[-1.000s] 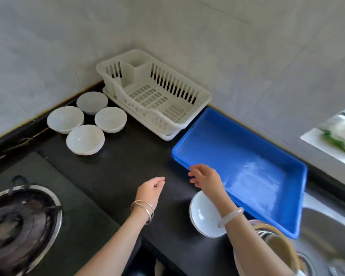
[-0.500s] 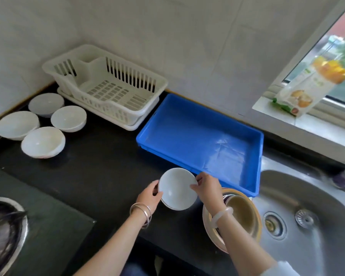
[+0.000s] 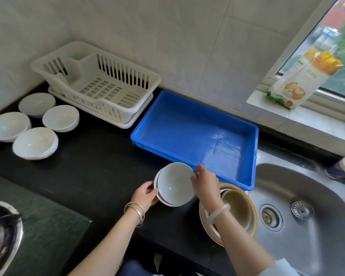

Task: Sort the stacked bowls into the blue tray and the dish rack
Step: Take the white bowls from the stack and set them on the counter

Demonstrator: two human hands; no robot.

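Observation:
A small stack of white bowls (image 3: 174, 184) sits tilted above the black counter, just in front of the blue tray (image 3: 195, 134). My left hand (image 3: 145, 195) grips the lower bowl's left rim. My right hand (image 3: 204, 181) holds the top bowl's right rim, and the top bowl is shifted slightly off the one beneath. The blue tray holds nothing. The white dish rack (image 3: 100, 86) stands behind it to the left, also with nothing in it. Under my right forearm lies a stack of tan and pink bowls (image 3: 237, 208).
Several white bowls (image 3: 35, 142) stand separately on the counter at the left. A steel sink (image 3: 303, 206) lies to the right, a gas burner (image 3: 0, 232) at the lower left. A food packet (image 3: 299, 76) leans on the window sill.
Both hands have taken hold of the white bowls and lifted them off the counter; the top bowl now sits offset from the one under it. My view has swung right toward the sink.

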